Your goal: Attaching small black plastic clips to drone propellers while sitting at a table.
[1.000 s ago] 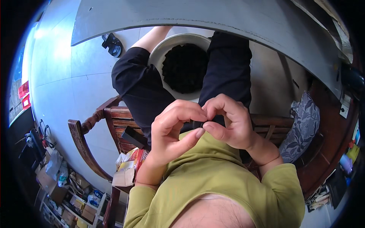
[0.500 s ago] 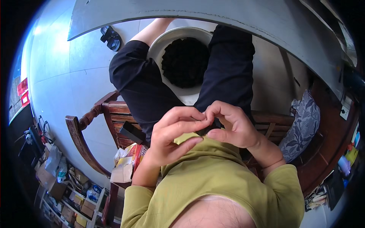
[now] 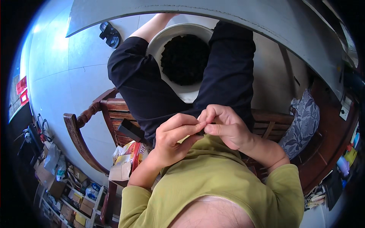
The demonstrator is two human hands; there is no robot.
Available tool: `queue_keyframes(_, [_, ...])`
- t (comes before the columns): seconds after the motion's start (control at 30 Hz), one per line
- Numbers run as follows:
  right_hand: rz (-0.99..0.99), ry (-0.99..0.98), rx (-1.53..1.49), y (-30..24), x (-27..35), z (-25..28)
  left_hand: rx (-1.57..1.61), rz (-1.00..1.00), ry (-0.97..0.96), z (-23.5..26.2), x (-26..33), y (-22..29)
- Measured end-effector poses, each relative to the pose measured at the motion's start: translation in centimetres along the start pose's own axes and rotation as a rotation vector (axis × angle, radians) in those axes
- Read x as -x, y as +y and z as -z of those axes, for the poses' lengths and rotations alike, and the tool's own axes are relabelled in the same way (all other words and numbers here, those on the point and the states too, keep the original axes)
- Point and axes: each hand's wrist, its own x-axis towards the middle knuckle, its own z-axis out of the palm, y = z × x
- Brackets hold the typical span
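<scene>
My left hand point(image 3: 175, 133) and my right hand point(image 3: 227, 127) meet in front of my shirt, thumbs and forefingers pinched together. Between the fingertips shows a bit of a small black piece point(image 3: 201, 132); most of it is covered, so its kind is unclear. Beyond the hands, a white bucket point(image 3: 189, 95) stands on the floor between my legs. Inside it lies a heap of small black pieces point(image 3: 185, 59), too dark to make out singly.
A grey tabletop point(image 3: 182, 10) spans the far side above the bucket. I sit on a wooden chair point(image 3: 88, 117); a black box point(image 3: 130, 130) and an opened carton point(image 3: 122, 167) lie at my left. A patterned cushion point(image 3: 302, 123) is at right, a sandal point(image 3: 110, 35) on the floor.
My fingertips have closed in toward each other, the right thumb now pressed against its forefinger. Both hands sit slightly lower, and the gap between them has narrowed.
</scene>
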Motion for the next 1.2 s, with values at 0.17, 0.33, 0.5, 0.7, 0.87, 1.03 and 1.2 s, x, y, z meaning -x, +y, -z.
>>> queue_keyframes(0.17, [-0.011,-0.015,0.016,-1.2,-1.4,-0.2,0.076,0.034,0.032,0.3,-0.6,-0.7])
queue_keyframes(0.33, [-0.121,-0.112,0.054,-2.9,-1.6,-0.3,-0.085,-0.161,-0.01,0.8,-1.3,-0.5])
queue_keyframes(0.5, [0.149,-0.219,0.042,-1.4,-1.5,-0.7,-0.078,-0.109,0.113,0.5,-1.2,-0.4])
queue_keyframes(0.7, [0.313,-0.202,0.665,-1.2,-1.1,-0.1,0.002,-0.14,-0.093,1.5,-1.6,-0.5])
queue_keyframes(0.87, [-0.092,-0.716,0.737,-3.7,-0.8,-0.4,0.082,-0.252,-0.385,3.1,-2.2,0.0])
queue_keyframes(1.03, [-0.04,-0.693,0.835,-3.7,-0.5,-1.6,0.159,-0.323,-0.355,2.7,-2.1,-0.3])
queue_keyframes(1.2, [0.099,-0.65,1.115,-6.0,-1.4,-2.7,0.011,-0.412,-0.301,3.9,-3.9,0.6])
